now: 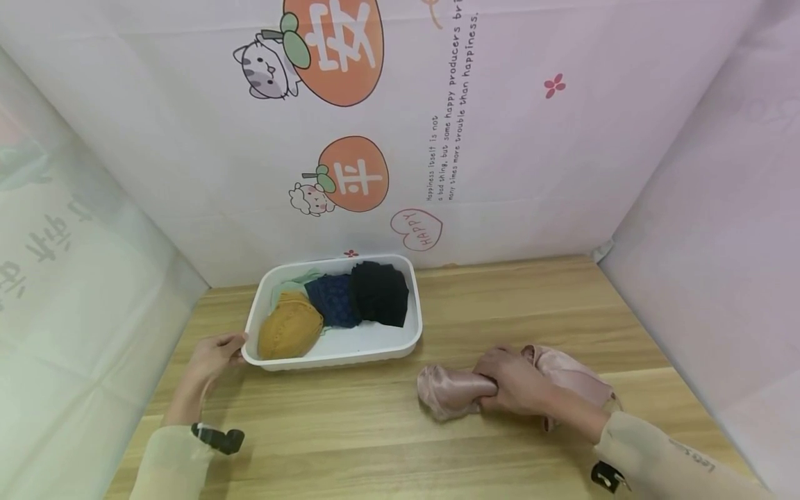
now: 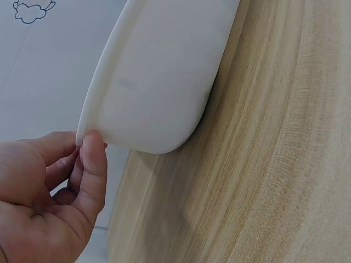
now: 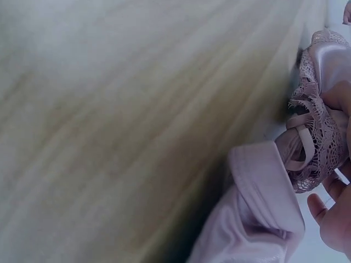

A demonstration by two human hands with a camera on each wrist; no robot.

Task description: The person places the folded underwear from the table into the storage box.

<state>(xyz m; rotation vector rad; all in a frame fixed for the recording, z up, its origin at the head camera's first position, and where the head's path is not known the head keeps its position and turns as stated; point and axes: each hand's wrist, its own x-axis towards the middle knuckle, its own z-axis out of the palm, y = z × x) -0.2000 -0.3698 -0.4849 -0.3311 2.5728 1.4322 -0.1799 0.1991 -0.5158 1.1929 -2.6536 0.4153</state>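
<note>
At the left front corner of a white plastic bin [image 1: 340,360], my left hand [image 1: 215,355] pinches the rim between thumb and fingers. The left wrist view shows this grip on the bin's edge [image 2: 159,76] close up. On the right, my right hand [image 1: 514,383] grips a pink satin garment [image 1: 571,376] around its middle, with bunched cloth sticking out on both sides. Lace trim [image 3: 329,139] and a thin strap show on the garment in the right wrist view, where the hand [image 3: 337,224] is partly cut off by the frame edge.
Inside the bin lie a mustard garment [image 1: 290,328], a folded navy patterned cloth [image 1: 333,300], a folded black cloth [image 1: 379,293] and some pale green fabric [image 1: 286,286]. A wooden table [image 1: 325,430] lies beneath, with a printed white curtain [image 1: 500,173] behind and at both sides.
</note>
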